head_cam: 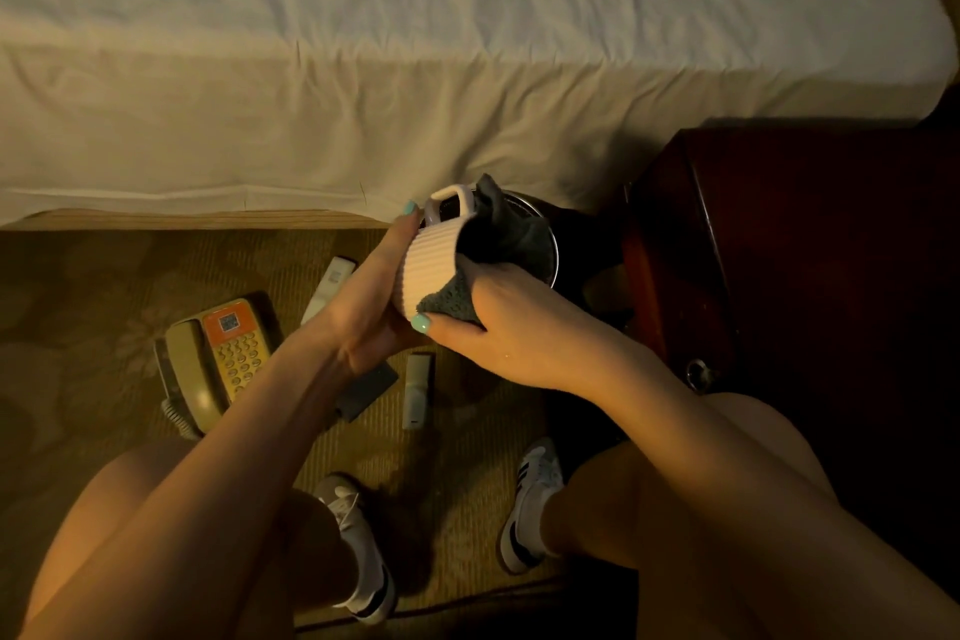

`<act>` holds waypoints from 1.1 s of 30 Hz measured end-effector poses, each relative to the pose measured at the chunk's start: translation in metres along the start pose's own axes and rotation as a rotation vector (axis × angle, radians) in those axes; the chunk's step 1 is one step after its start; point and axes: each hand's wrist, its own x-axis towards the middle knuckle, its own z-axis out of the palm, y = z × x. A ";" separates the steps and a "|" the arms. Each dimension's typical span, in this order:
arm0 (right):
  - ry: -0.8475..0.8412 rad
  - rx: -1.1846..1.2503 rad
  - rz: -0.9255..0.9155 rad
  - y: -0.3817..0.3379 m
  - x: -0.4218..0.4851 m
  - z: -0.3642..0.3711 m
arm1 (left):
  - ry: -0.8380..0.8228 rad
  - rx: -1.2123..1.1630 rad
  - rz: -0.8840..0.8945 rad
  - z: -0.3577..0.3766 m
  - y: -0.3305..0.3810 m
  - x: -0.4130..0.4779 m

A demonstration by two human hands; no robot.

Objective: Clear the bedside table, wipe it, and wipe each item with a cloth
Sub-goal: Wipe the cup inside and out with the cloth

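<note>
Now, mug (428, 270): ribbed ceramic, stiff, light, breakable; held midair near the bedside table (805, 250) edge.
Grip spot: body or handle, probably slick if damp.
Left hand (371, 307): curled round mug body.
Right hand (498, 327): clutches grey cloth (506, 229), pressed on mug.
Count: one mug, one cloth, two white remotes (328, 288), one telephone (218, 359) on carpet (78, 301).

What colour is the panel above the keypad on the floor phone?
Orange, on the phone; it shows in the head view.

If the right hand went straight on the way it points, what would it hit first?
The mug, at once: the right hand holds the cloth against its ribbed side, with the left hand gripping the far side.
</note>
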 end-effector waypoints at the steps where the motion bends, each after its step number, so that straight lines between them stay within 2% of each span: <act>1: -0.042 0.010 0.001 0.003 0.001 0.002 | 0.008 0.015 -0.001 0.002 0.000 -0.001; 3: -0.077 -0.006 -0.007 0.006 0.002 0.004 | 0.023 0.056 -0.001 0.002 0.001 -0.002; 6: -0.036 -0.026 -0.035 0.005 0.005 0.006 | 0.043 0.089 0.028 -0.001 0.007 -0.003; 14: 0.018 0.167 0.004 0.004 0.011 -0.009 | 0.062 0.034 0.023 -0.003 0.011 -0.003; 17: 0.096 0.046 0.004 -0.001 0.013 -0.004 | 0.047 0.010 0.001 -0.007 0.009 -0.002; 20: 0.062 -0.198 0.057 -0.005 0.013 0.004 | 0.060 -0.005 -0.032 -0.008 0.004 -0.002; 22: 0.039 -0.242 0.069 -0.002 0.010 0.010 | 0.101 0.041 -0.031 -0.006 0.000 -0.001; 29: -0.129 0.148 0.059 0.007 0.011 0.001 | 0.133 0.104 -0.035 -0.002 0.004 -0.002; 33: -0.105 0.244 0.066 0.009 0.016 -0.007 | 0.131 0.044 -0.017 -0.002 0.007 -0.003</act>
